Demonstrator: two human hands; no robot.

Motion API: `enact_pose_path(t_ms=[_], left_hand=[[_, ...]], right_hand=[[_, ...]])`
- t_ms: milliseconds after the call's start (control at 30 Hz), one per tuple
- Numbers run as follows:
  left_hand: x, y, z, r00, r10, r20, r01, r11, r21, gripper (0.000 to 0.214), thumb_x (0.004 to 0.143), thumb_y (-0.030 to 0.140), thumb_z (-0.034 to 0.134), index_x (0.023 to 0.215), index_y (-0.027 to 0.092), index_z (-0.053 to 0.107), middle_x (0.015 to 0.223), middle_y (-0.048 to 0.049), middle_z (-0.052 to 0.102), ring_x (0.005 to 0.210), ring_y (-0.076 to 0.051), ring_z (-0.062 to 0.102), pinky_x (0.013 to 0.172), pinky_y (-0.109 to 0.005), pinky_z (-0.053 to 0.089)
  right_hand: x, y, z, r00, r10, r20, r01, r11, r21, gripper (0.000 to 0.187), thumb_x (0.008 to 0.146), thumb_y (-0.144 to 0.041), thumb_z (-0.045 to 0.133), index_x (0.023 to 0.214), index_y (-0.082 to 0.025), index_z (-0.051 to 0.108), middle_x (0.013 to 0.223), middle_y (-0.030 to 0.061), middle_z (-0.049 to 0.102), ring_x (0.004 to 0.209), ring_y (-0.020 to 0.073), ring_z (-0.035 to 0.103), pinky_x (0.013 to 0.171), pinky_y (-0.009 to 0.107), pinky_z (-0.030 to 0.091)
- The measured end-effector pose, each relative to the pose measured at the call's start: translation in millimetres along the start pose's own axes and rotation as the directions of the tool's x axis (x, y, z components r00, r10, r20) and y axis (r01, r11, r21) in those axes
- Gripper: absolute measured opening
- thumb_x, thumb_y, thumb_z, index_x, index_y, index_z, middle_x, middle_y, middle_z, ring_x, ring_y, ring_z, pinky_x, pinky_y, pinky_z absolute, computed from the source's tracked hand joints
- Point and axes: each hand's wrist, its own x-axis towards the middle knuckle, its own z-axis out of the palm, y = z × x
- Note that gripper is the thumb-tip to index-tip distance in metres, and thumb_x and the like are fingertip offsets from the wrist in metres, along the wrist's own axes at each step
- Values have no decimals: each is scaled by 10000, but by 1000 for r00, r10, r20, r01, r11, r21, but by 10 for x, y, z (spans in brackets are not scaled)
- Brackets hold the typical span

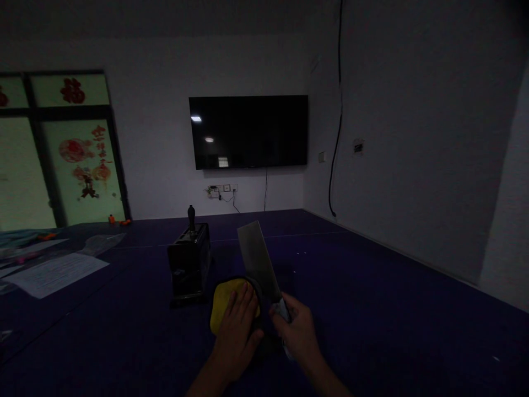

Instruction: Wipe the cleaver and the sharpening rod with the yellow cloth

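My right hand (298, 330) is wrapped round the pale handle of a cleaver (257, 258). Its broad grey blade points up and away, tilted to the left. My left hand (238, 331) lies with outstretched fingers on a yellow cloth (222, 300) with a dark edge, just left of the blade. The palm and fingers cover much of the cloth. Beyond the cloth, to the left, stands a glossy black knife block (189, 262). A dark-handled tool (191, 219) sticks up from its top; the lower part of that tool is hidden inside.
A dark blue surface (363, 309) spreads around my hands to the walls. Printed papers (58, 274) and a clear plastic bag (101, 243) lie at the left. Small orange items (111, 219) sit near the glass door. A television (250, 132) hangs on the far wall.
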Motion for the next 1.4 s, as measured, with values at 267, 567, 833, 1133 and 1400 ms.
enact_pose_path(t_ms=[267,567,833,1133,1400], left_hand=[[-33,-36,69,984,-175,-31,172,982,-84,644,941,421,288,1471,183,9,1523,-144,153,1392,-272,163,1100,-493,264],[-108,-92,178,969,-245,-42,238,963,-130,658,940,392,310,1467,176,-18,1521,-155,124,1384,-293,169,1076,-514,302],[-137,-115,222,962,-270,-36,262,954,-148,656,940,406,293,1468,153,-3,1519,-169,123,1384,-308,156,1066,-527,306],[-186,-139,278,956,-293,-30,285,947,-149,664,940,405,305,1467,168,-22,1518,-173,139,1382,-307,162,1068,-522,306],[-186,-149,282,961,-270,-63,261,957,-125,664,936,371,341,1469,173,-1,1512,-179,166,1374,-312,196,1053,-519,334]], right_hand=[[1,-19,20,993,112,24,-114,984,134,134,626,-243,557,714,-159,614,516,-39,507,413,91,419,390,202,329],[0,-84,29,976,209,60,-217,955,203,103,566,-238,542,630,-170,584,454,-47,490,377,86,417,372,198,325],[12,-147,30,952,293,86,-305,912,274,113,521,-250,546,591,-167,581,406,-55,464,348,78,393,351,189,304],[2,-109,22,958,258,122,-284,909,306,106,537,-231,549,615,-167,582,422,-57,466,352,77,395,351,189,300],[-7,-106,23,963,230,143,-264,912,312,106,549,-217,537,628,-165,585,445,-52,479,354,79,405,348,186,302]])
